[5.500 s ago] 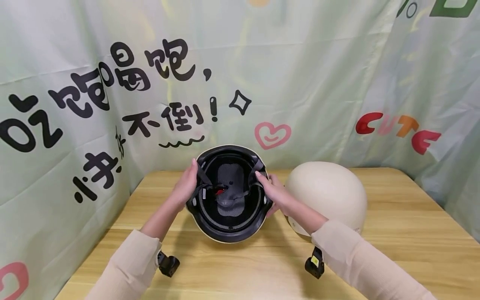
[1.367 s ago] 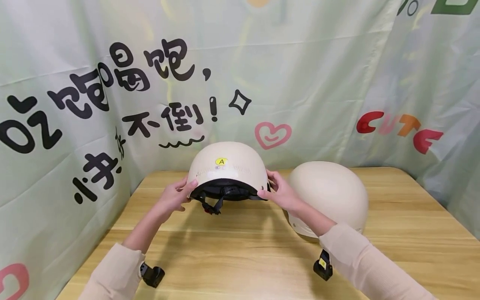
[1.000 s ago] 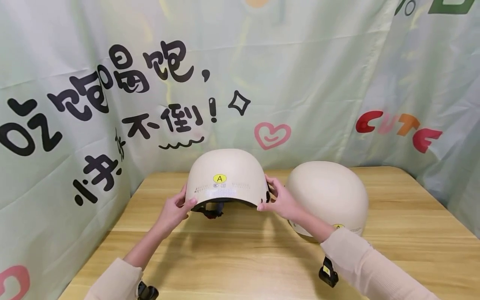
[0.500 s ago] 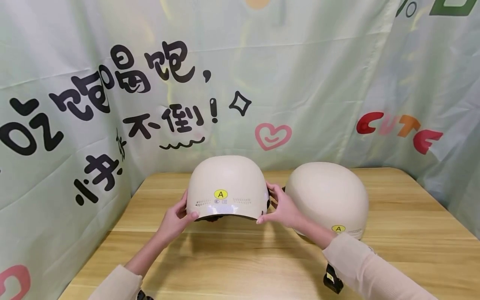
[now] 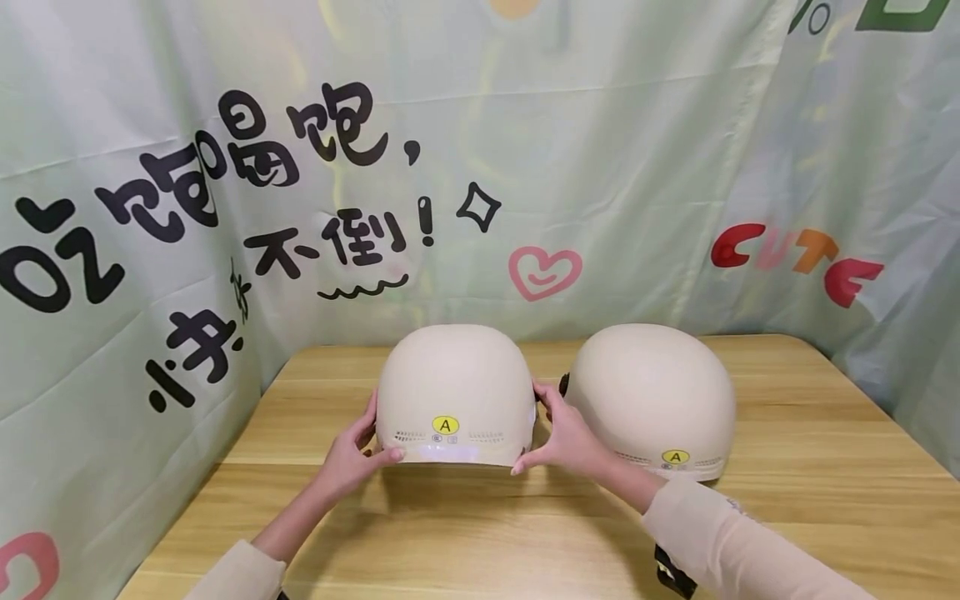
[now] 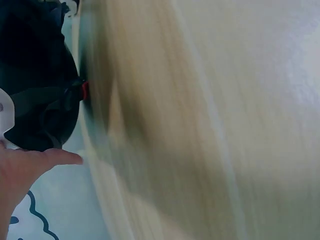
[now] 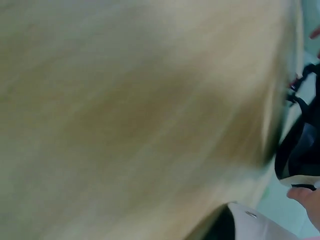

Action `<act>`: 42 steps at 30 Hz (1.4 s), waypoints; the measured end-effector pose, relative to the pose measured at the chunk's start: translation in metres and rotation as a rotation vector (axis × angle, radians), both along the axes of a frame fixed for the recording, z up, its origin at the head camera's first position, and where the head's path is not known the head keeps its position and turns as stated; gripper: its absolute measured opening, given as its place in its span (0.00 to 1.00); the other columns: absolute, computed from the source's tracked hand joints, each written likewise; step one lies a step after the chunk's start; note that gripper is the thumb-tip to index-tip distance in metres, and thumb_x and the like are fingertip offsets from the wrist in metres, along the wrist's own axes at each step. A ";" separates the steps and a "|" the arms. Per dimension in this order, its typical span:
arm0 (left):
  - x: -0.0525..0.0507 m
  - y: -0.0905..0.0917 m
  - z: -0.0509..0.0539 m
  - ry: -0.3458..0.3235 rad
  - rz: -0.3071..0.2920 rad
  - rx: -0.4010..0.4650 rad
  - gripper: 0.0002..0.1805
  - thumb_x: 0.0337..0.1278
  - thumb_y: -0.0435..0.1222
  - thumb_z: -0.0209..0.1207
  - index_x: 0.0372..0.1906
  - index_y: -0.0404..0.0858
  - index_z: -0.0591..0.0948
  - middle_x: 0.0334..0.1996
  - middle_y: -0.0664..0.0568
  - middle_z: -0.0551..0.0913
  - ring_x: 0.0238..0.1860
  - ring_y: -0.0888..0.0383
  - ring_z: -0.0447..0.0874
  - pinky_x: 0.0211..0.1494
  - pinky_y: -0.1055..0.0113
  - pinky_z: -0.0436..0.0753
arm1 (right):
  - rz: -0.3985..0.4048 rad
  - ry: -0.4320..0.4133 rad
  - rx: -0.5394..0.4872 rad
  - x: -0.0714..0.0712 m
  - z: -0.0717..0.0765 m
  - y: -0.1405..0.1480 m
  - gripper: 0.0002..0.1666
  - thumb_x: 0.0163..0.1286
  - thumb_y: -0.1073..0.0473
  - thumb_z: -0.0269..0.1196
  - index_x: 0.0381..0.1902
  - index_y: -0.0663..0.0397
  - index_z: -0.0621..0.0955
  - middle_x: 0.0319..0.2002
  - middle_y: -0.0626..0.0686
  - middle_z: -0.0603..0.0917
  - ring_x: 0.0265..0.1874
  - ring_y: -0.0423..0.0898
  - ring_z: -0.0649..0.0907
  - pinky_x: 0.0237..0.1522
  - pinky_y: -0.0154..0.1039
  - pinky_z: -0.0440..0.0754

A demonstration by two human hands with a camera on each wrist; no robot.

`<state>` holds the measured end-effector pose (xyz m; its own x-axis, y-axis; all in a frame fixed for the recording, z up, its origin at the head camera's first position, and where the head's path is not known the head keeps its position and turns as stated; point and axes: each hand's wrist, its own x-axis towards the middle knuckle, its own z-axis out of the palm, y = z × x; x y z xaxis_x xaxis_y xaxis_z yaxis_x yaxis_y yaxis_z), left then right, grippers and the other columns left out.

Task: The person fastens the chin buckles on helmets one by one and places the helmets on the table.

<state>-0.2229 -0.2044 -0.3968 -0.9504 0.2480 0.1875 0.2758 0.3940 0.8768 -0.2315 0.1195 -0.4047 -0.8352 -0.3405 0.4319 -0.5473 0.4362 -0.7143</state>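
A cream half helmet (image 5: 453, 375) with a yellow "A" sticker is held dome up by both hands, its front rim toward me. My left hand (image 5: 351, 454) grips its left side, thumb along the front rim. On the other side my right hand (image 5: 573, 442) holds it the same way, thumb at the front corner. The left wrist view shows the helmet's dark inside, a strap and a red buckle (image 6: 85, 90); its underside appears to be off the table. A second cream helmet (image 5: 652, 392) sits dome up to the right, partly behind my right forearm.
The wooden table (image 5: 480, 542) carries both helmets. A printed curtain (image 5: 630, 167) hangs close behind and along the left and right sides. The second helmet's edge (image 7: 255, 225) lies near the right wrist. A black wrist camera (image 5: 672, 571) hangs under the right sleeve.
Earlier the helmet's black inside faced me. It has been turned dome up, then lowered and tilted forward, hiding the straps from the head view. Both hands keep hold; the second helmet stays put.
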 end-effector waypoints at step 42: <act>-0.004 -0.006 -0.047 0.111 -0.001 -0.139 0.71 0.27 0.42 0.75 0.73 0.42 0.35 0.73 0.40 0.42 0.71 0.40 0.48 0.67 0.53 0.55 | -0.091 -0.023 0.340 0.004 -0.022 -0.019 0.77 0.32 0.48 0.76 0.70 0.73 0.44 0.70 0.70 0.50 0.67 0.62 0.61 0.64 0.51 0.64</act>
